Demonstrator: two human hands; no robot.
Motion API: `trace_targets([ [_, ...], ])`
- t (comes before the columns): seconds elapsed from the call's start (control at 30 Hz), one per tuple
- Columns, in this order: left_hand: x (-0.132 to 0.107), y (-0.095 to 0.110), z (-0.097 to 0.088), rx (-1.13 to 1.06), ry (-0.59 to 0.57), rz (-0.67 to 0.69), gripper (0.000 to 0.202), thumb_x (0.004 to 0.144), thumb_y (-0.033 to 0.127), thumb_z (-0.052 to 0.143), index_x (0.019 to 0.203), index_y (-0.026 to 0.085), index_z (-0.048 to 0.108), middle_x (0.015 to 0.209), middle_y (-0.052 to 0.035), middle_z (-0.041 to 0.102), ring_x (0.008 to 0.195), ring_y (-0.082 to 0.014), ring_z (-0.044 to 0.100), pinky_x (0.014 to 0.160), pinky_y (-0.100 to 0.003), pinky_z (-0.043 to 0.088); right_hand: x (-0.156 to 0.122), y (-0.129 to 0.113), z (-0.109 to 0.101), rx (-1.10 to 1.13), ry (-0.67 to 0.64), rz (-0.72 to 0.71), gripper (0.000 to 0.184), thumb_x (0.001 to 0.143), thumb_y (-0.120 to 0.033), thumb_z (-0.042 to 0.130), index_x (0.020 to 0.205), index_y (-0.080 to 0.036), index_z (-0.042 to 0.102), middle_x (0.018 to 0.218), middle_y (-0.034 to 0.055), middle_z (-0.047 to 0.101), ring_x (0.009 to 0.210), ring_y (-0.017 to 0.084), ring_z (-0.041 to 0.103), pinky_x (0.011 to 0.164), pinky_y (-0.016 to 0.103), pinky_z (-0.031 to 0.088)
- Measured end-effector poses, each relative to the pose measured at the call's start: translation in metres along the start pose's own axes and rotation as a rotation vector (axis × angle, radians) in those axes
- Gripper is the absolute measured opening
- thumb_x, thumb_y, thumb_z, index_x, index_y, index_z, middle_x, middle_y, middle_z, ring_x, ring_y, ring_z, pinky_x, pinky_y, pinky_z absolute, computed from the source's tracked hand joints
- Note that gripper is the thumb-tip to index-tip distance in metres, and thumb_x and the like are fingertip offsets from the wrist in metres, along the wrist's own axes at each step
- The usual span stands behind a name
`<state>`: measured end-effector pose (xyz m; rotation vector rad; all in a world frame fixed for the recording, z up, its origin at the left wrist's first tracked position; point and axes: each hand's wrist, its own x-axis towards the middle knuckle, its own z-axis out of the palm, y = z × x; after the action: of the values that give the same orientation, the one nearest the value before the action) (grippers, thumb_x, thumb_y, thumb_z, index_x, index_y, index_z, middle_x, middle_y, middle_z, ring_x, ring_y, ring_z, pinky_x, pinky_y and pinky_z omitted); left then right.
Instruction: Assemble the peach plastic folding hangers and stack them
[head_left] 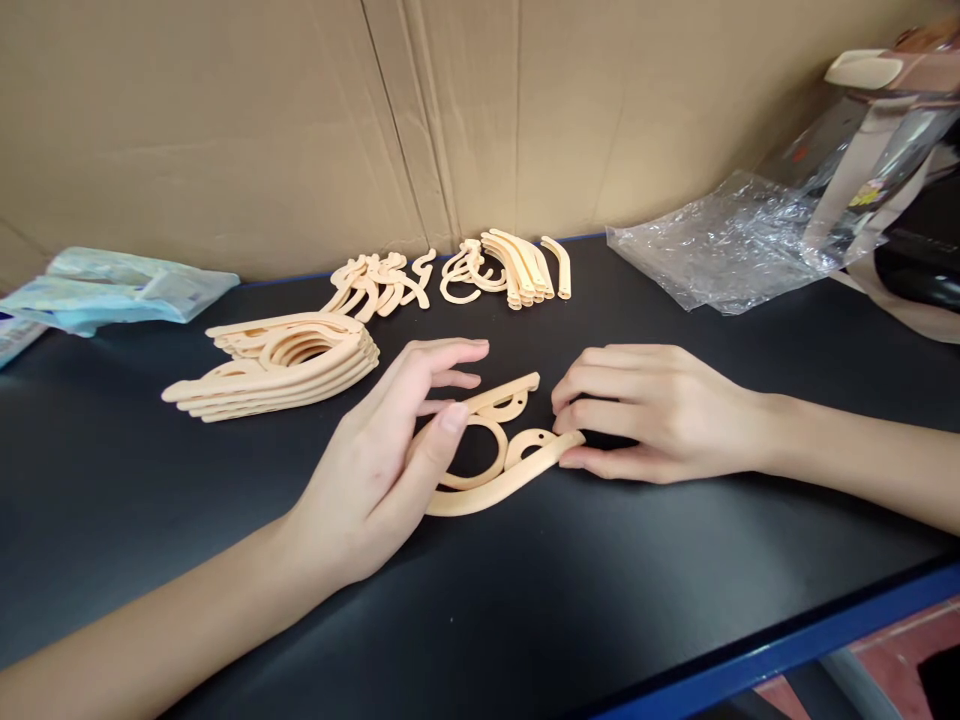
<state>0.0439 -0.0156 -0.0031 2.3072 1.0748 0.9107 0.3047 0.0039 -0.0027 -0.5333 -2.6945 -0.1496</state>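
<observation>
A peach plastic hanger part point(501, 458) lies flat on the black table point(525, 600) between my hands. My left hand point(390, 460) rests on its left end, thumb on the inner ring and fingers curled over the upper bar. My right hand point(652, 412) closes around its right tip, fingers bent and pressed together. A stack of the same peach parts point(281, 365) sits to the left, just beyond my left hand.
Small peach hooks point(382, 282) and curved arm pieces point(517, 265) lie at the back against a cardboard wall point(300, 120). Crumpled clear plastic bags point(720, 245) sit at the back right, blue packets point(112, 288) at the far left. The table's blue front edge point(787, 650) runs bottom right.
</observation>
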Motion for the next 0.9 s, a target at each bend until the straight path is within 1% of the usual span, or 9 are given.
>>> trace_targets([
  [0.1,0.000,-0.003,0.000,-0.015,0.001,-0.011,0.034,0.101,0.019,0.036,0.131,0.030,0.047,0.134,-0.0040,0.056,0.110,-0.0200,0.064,0.088,-0.033,0.060,-0.001,0.007,0.001,-0.004,-0.008,0.094,0.027,0.100,-0.034,0.048,0.088,-0.016,0.065,0.091,0.0067,0.068,0.080,0.017,0.058,0.073,0.030,0.045],
  [0.2,0.002,-0.005,0.000,-0.040,-0.002,0.060,0.041,0.095,0.007,0.035,0.128,0.027,0.050,0.131,-0.0044,0.055,0.106,-0.0171,0.065,0.082,-0.028,0.061,-0.004,0.015,0.004,-0.024,-0.003,0.196,0.025,0.100,-0.034,0.049,0.102,-0.016,0.066,0.100,0.0077,0.068,0.084,0.018,0.060,0.077,0.032,0.046],
  [0.27,0.004,-0.005,0.000,0.018,-0.008,0.116,0.040,0.093,0.003,0.038,0.123,0.025,0.054,0.128,-0.0043,0.055,0.109,-0.0161,0.063,0.080,-0.025,0.060,-0.004,0.019,0.006,-0.036,0.017,0.251,0.026,0.099,-0.035,0.050,0.108,-0.016,0.066,0.103,0.0084,0.068,0.088,0.020,0.061,0.080,0.034,0.046],
  [0.3,0.005,-0.005,0.000,0.066,-0.021,0.140,0.038,0.093,0.002,0.039,0.120,0.024,0.055,0.127,-0.0040,0.056,0.111,-0.0162,0.062,0.082,-0.025,0.059,-0.004,0.019,0.006,-0.039,0.029,0.272,0.026,0.099,-0.035,0.051,0.109,-0.016,0.066,0.103,0.0086,0.068,0.090,0.020,0.062,0.081,0.034,0.046],
  [0.37,0.006,-0.004,0.000,0.149,-0.069,0.181,0.035,0.094,0.002,0.042,0.116,0.024,0.057,0.125,-0.0038,0.058,0.115,-0.0173,0.059,0.091,-0.030,0.055,-0.004,0.019,0.007,-0.040,0.047,0.300,0.023,0.098,-0.033,0.053,0.108,-0.017,0.066,0.101,0.0084,0.069,0.089,0.021,0.063,0.080,0.034,0.046],
  [0.47,0.008,-0.004,0.000,0.188,-0.129,0.221,0.029,0.096,0.005,0.045,0.116,0.023,0.057,0.124,-0.0047,0.060,0.114,-0.0188,0.057,0.099,-0.037,0.049,-0.003,0.018,0.006,-0.026,0.065,0.319,0.016,0.096,-0.026,0.054,0.104,-0.017,0.066,0.095,0.0067,0.071,0.084,0.019,0.063,0.077,0.034,0.045],
  [0.57,0.009,-0.004,0.000,0.207,-0.182,0.233,0.028,0.097,0.014,0.053,0.124,0.022,0.053,0.129,-0.0060,0.058,0.118,-0.0194,0.054,0.101,-0.036,0.047,-0.003,0.016,0.005,-0.010,0.074,0.311,0.013,0.096,-0.022,0.054,0.101,-0.017,0.066,0.089,0.0046,0.071,0.079,0.018,0.061,0.077,0.033,0.044],
  [0.73,0.008,-0.005,0.001,0.204,-0.213,0.200,0.048,0.094,0.030,0.063,0.137,0.023,0.044,0.140,-0.0071,0.052,0.129,-0.0207,0.048,0.108,-0.038,0.043,-0.002,0.013,0.004,0.051,0.114,0.230,0.013,0.097,-0.022,0.054,0.099,-0.018,0.066,0.083,0.0024,0.069,0.078,0.017,0.060,0.079,0.033,0.044],
  [0.9,0.005,-0.007,0.004,0.189,-0.216,0.195,0.067,0.087,0.044,0.070,0.142,0.022,0.038,0.146,-0.0117,0.048,0.136,-0.0272,0.043,0.111,-0.046,0.042,-0.003,0.010,0.000,0.158,0.063,0.107,0.018,0.100,-0.022,0.047,0.103,-0.016,0.063,0.090,0.0048,0.071,0.082,0.016,0.063,0.076,0.031,0.046],
])
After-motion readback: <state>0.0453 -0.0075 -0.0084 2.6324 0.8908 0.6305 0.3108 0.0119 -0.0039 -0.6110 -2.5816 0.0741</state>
